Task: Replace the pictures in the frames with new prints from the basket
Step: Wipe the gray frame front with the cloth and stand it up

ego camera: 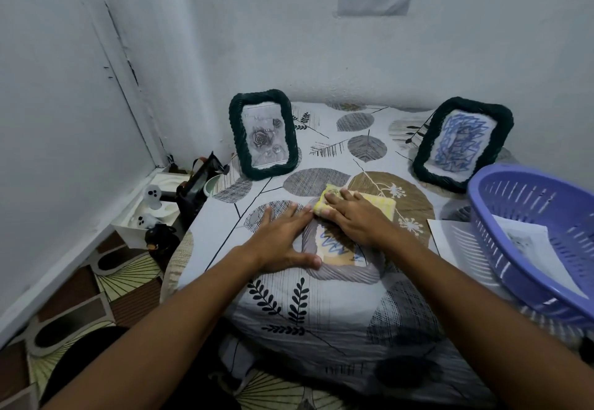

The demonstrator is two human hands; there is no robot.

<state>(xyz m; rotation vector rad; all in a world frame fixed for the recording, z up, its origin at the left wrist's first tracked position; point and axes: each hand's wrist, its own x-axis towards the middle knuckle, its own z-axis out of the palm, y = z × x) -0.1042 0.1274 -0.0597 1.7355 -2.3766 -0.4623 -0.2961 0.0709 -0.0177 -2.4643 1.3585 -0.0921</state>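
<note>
Now, head view: left hand (283, 236) flat, fingers spread, steadying the grey rope-rimmed frame (342, 273) at frame centre; right hand (348, 216) presses a yellow sponge cloth (379, 205) onto its top edge. Best to wipe lightly, frame pinned. Lilac slotted plastic basket (501, 216) at right is cropped; its prints are unreadable.

Open cloth strip runs across the worktop (321, 306) centre, between near grey frame (340, 273) and the two dark frames at back. Left dark frame (262, 134) & right dark frame (463, 144) stand upright, well apart, wide gap between them to the wall. Purple basket (530, 236) blocks right edge; paper (450, 236) just beside it. Yellow cloth (379, 205) at grey frame's far end. Left edge hemmed by clutter on floor (96, 281) & wall.
</note>
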